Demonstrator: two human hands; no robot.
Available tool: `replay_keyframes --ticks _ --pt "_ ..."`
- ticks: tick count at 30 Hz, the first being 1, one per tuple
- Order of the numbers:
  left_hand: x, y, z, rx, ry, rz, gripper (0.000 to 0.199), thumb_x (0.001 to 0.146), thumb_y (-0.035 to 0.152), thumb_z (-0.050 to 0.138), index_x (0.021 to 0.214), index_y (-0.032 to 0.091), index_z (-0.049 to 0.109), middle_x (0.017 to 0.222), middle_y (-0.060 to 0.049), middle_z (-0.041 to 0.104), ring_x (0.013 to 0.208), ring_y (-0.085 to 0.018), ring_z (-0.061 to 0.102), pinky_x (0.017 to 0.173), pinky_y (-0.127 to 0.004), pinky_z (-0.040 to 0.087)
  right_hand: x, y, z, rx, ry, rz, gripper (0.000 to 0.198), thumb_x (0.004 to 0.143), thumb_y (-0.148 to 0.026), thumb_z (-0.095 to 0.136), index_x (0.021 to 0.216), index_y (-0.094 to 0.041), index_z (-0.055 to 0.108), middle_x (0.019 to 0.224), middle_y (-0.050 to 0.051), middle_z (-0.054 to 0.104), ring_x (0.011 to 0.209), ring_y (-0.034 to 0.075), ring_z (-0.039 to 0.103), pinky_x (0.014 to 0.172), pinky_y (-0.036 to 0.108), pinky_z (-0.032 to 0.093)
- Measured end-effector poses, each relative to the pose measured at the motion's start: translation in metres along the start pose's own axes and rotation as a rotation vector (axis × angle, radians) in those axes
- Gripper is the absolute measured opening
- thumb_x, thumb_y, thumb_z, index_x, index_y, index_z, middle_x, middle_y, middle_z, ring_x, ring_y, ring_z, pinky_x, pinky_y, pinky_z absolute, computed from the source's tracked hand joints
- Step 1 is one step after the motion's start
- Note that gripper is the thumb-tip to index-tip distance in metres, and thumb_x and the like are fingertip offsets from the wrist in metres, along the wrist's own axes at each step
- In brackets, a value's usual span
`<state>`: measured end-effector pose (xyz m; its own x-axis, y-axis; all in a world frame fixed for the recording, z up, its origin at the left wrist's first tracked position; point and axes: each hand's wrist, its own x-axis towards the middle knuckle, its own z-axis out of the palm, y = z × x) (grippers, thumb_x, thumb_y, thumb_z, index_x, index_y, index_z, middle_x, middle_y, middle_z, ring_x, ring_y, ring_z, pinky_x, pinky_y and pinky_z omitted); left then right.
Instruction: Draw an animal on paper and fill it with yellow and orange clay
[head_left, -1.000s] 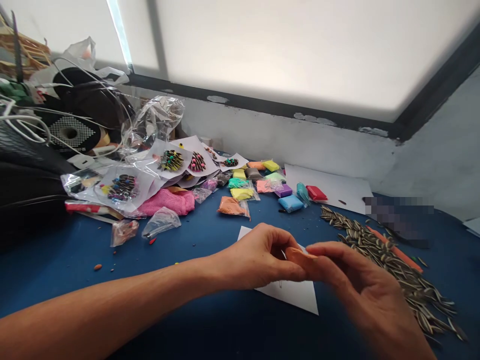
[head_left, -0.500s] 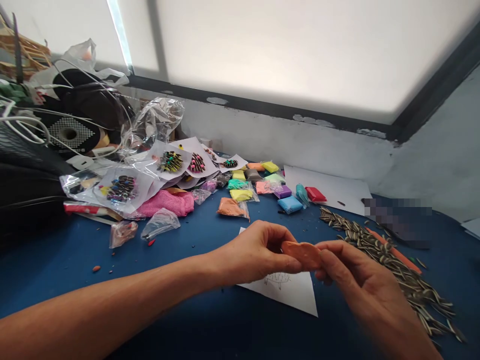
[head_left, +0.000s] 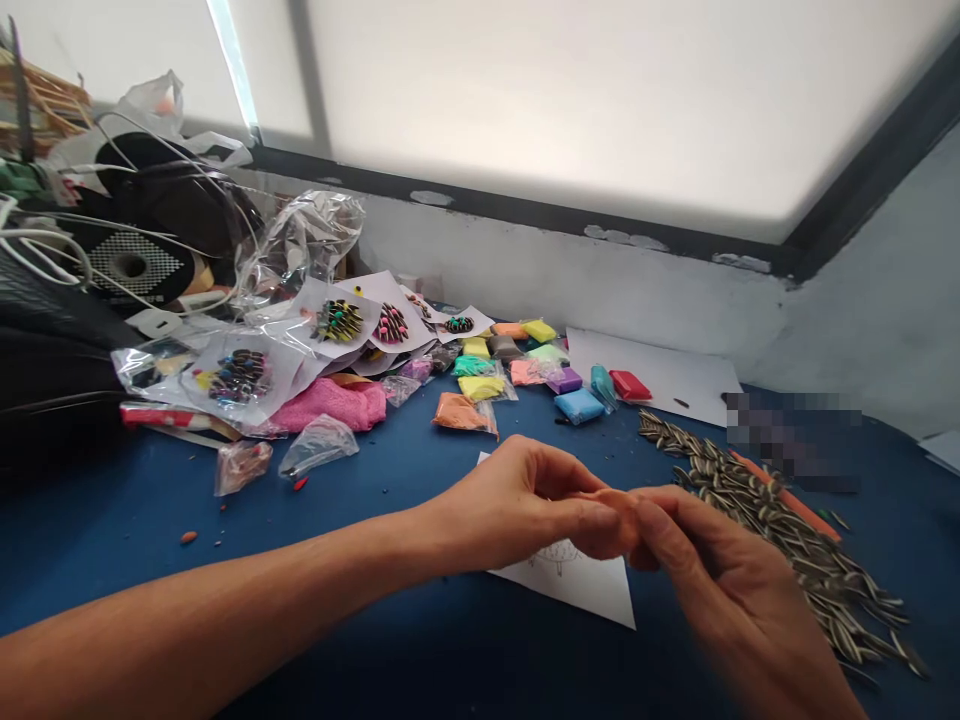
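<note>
While striped seeds (head_left: 750, 500) lie heaped, both hands (head_left: 517, 508) pinch smooth, rounded orange clay (head_left: 625, 522).

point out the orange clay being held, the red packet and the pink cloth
Orange clay (head_left: 625, 522): head view, on its uncovered middle.
Red packet (head_left: 630, 386): head view, on the middle of its upper face.
Pink cloth (head_left: 337, 402): head view, on the middle of its visible part.

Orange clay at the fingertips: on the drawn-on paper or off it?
Off: left hand and right hand pinch the orange clay above the drawn-on paper.
</note>
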<state>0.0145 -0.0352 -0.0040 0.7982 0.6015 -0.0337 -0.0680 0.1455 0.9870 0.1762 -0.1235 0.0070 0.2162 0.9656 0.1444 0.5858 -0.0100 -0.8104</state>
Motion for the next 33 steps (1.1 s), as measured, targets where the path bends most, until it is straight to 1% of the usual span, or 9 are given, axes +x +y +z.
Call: replay_keyframes --ticks 3,5,8,12,16,19,24,28,33 --pt "0.002 -0.003 0.000 -0.080 0.065 0.051 0.030 0.083 0.034 0.069 0.098 0.008 0.072 0.090 -0.010 0.071 0.083 -0.015 0.064 0.082 -0.030 0.049 0.000 0.002 -0.001 -0.022 0.111 0.023 0.036 0.087 -0.058 0.052 0.102 -0.031 0.071 0.071 -0.003 0.062 0.066 0.014 0.057 0.066 0.024 0.051" --pt "0.002 -0.004 0.000 -0.078 0.099 0.067 0.027 0.083 0.034 0.069 0.095 0.009 0.071 0.087 -0.009 0.070 0.080 -0.014 0.063 0.077 -0.027 0.048 0.002 0.005 -0.002 -0.014 0.146 0.019 0.039 0.084 -0.059 0.057 0.108 -0.031 0.070 0.080 -0.002 0.069 0.068 0.015 0.061 0.069 0.026 0.055" --pt "0.001 -0.003 0.002 -0.051 0.120 0.064 0.024 0.083 0.031 0.069 0.094 0.010 0.071 0.081 -0.007 0.069 0.075 -0.012 0.061 0.072 -0.025 0.047 0.003 0.008 -0.001 0.007 0.091 -0.063 0.035 0.080 -0.055 0.065 0.104 -0.031 0.072 0.095 0.000 0.074 0.080 0.017 0.068 0.073 0.028 0.057" --pt "0.000 -0.002 0.005 -0.065 0.114 0.038 0.021 0.085 0.028 0.067 0.094 0.010 0.071 0.082 -0.007 0.069 0.075 -0.012 0.061 0.074 -0.026 0.048 0.005 0.011 0.001 -0.024 0.064 -0.149 0.029 0.084 -0.048 0.063 0.105 -0.031 0.073 0.103 0.000 0.074 0.096 0.021 0.069 0.070 0.029 0.058" --pt "0.001 -0.003 0.006 -0.091 0.087 0.029 0.027 0.085 0.033 0.067 0.092 0.008 0.071 0.082 -0.008 0.070 0.078 -0.014 0.064 0.079 -0.028 0.050 0.008 0.017 -0.001 -0.131 0.031 -0.279 0.029 0.087 -0.042 0.062 0.112 -0.031 0.071 0.109 0.001 0.072 0.099 0.020 0.068 0.069 0.026 0.058" --pt "0.001 -0.001 0.005 -0.093 0.082 0.024 0.026 0.085 0.032 0.067 0.094 0.007 0.071 0.081 -0.007 0.069 0.075 -0.013 0.063 0.077 -0.027 0.050 0.007 0.020 -0.002 -0.189 0.002 -0.338 0.030 0.091 -0.040 0.058 0.118 -0.033 0.068 0.110 0.000 0.071 0.100 0.019 0.068 0.071 0.024 0.057" --pt "-0.001 0.005 0.005 -0.054 0.066 0.010 0.023 0.090 0.031 0.061 0.083 0.010 0.069 0.071 -0.002 0.064 0.068 -0.009 0.057 0.068 -0.022 0.045 0.006 0.021 -0.002 -0.219 0.077 -0.390 0.035 0.095 -0.039 0.052 0.129 -0.036 0.060 0.115 0.000 0.067 0.104 0.018 0.066 0.078 0.027 0.056" --pt "-0.001 0.006 0.004 -0.045 0.061 -0.004 0.023 0.089 0.030 0.061 0.080 0.009 0.068 0.072 -0.003 0.063 0.068 -0.010 0.057 0.067 -0.023 0.043 0.008 0.022 -0.005 -0.275 0.001 -0.505 0.031 0.095 -0.033 0.052 0.124 -0.037 0.062 0.114 -0.001 0.065 0.104 0.014 0.065 0.082 0.023 0.055" --pt "-0.001 0.004 0.004 -0.046 0.056 0.005 0.023 0.089 0.030 0.062 0.080 0.009 0.067 0.072 -0.003 0.063 0.069 -0.010 0.057 0.069 -0.024 0.044 0.008 0.021 -0.007 -0.270 -0.002 -0.481 0.028 0.095 -0.033 0.053 0.121 -0.035 0.064 0.115 0.000 0.068 0.102 0.015 0.067 0.083 0.024 0.055"
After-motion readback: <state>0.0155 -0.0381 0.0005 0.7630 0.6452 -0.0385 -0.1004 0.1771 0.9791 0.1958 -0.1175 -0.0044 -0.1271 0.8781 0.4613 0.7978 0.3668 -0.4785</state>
